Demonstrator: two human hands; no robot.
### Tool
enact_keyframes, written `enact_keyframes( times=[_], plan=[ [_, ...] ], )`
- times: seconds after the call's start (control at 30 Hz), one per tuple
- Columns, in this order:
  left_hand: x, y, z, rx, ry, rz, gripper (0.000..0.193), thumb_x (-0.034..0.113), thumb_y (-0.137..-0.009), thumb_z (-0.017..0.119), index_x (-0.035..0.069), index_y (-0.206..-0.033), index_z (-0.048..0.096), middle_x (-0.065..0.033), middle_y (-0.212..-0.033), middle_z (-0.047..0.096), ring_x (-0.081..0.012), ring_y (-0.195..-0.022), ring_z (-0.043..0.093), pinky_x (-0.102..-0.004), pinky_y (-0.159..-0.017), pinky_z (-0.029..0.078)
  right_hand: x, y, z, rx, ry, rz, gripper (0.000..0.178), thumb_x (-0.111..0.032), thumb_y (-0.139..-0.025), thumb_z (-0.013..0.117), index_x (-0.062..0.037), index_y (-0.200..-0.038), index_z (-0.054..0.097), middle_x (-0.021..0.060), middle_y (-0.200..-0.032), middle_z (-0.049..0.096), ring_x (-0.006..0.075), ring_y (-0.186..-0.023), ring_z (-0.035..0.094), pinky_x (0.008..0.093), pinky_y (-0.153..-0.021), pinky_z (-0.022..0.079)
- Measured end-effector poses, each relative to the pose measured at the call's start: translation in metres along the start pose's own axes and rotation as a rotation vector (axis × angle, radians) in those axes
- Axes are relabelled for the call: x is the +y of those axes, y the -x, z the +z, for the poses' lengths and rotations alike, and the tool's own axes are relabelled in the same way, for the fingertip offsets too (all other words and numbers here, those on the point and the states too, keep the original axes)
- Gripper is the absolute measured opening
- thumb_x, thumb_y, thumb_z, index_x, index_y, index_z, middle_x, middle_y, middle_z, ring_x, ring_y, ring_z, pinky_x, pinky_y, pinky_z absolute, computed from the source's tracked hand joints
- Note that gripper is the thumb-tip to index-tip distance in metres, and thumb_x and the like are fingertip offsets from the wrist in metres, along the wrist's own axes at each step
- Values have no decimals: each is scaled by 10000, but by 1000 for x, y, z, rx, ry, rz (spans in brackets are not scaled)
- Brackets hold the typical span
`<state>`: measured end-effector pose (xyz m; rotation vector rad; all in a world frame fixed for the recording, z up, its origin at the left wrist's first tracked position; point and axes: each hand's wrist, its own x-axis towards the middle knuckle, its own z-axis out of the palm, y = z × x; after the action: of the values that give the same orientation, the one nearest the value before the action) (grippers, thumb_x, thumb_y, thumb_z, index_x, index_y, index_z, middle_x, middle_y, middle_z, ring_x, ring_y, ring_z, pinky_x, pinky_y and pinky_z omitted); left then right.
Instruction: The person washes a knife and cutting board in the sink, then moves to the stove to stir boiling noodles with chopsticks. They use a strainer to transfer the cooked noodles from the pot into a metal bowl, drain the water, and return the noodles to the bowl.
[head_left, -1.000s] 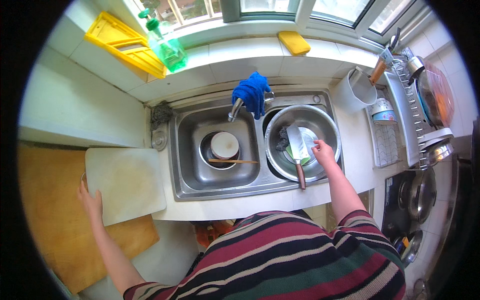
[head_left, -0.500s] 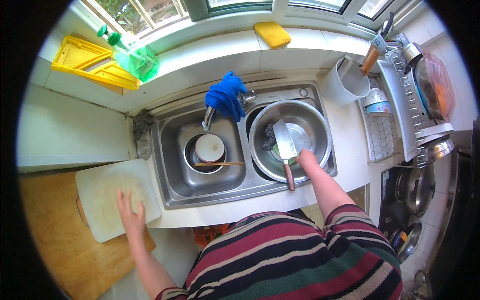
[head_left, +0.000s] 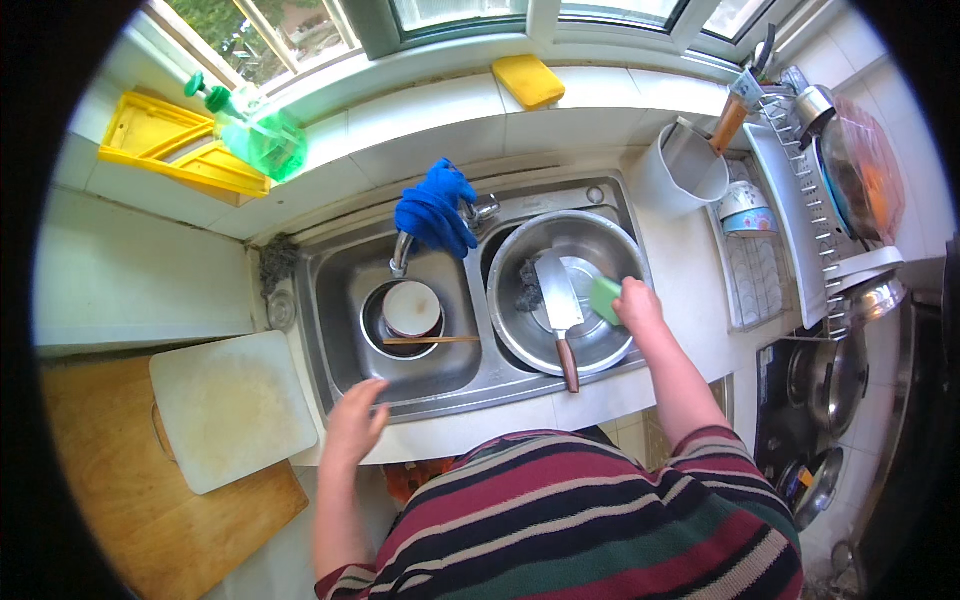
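My right hand (head_left: 640,303) grips a green sponge (head_left: 605,299) over the right side of a large steel basin (head_left: 513,335). A cleaver (head_left: 559,291) lies across that basin, its blade inside and its brown handle (head_left: 568,363) resting over the near rim. Beside the blade sits a dark grey scouring pad (head_left: 529,287). My left hand (head_left: 359,419) holds nothing, fingers apart, above the near edge of the left sink bowl (head_left: 352,345). In that bowl a white round dish (head_left: 411,308) stands in a pot with chopsticks (head_left: 440,340) across it.
A white cutting board (head_left: 232,405) lies on a wooden board (head_left: 110,470) at left. A blue cloth (head_left: 438,212) drapes the faucet (head_left: 400,255). To the right stand a white bin (head_left: 680,172) and a dish rack (head_left: 800,225). A green spray bottle (head_left: 262,140) is on the sill.
My left hand has moved right, from over the white cutting board to the sink's near edge. My right hand has drawn the green sponge out from beside the cleaver, toward the right.
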<state>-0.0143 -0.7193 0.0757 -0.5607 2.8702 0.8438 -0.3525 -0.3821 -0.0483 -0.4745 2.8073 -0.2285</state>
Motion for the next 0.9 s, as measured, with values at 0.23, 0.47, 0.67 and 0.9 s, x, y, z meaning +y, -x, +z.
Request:
enact_keyframes(
  times=[0.23, 0.47, 0.67, 0.9],
  plan=[
    [64, -80, 120, -302, 1413, -483, 520, 268, -857, 571, 71, -1297, 376, -89, -1230, 509, -206, -1095, 505, -356, -887, 417, -69, 43, -31, -26, -816, -143, 137, -111, -736, 636, -38, -709, 523, 26, -616, 537, 77, -570, 482, 249, -531, 421],
    [19, -115, 123, 239, 1946, -520, 389, 146, -823, 578, 99, -1187, 448, -54, -1101, 544, -224, -1018, 542, -415, -867, 460, -177, -39, -11, 162, -616, -613, 213, -177, -794, 587, -16, -932, 588, 181, -893, 616, 337, -889, 585, 396, -801, 454],
    [-6, -133, 97, 237, 1686, -483, 372, 59, -785, 614, 55, -1136, 489, -67, -1043, 563, -192, -947, 566, -344, -837, 465, -214, -124, 1, -9, -372, -630, 306, -41, -783, 466, -63, -1066, 581, 226, -993, 585, 363, -962, 550, 420, -851, 436],
    [-28, -160, 102, 155, 1940, -257, 494, 131, -723, 649, 41, -1175, 474, -93, -1096, 563, -241, -993, 556, -403, -881, 456, -140, -38, 13, 100, -355, -697, 357, -135, -765, 574, -31, -1104, 540, 190, -1033, 569, 335, -1013, 524, 429, -846, 431]
  ],
)
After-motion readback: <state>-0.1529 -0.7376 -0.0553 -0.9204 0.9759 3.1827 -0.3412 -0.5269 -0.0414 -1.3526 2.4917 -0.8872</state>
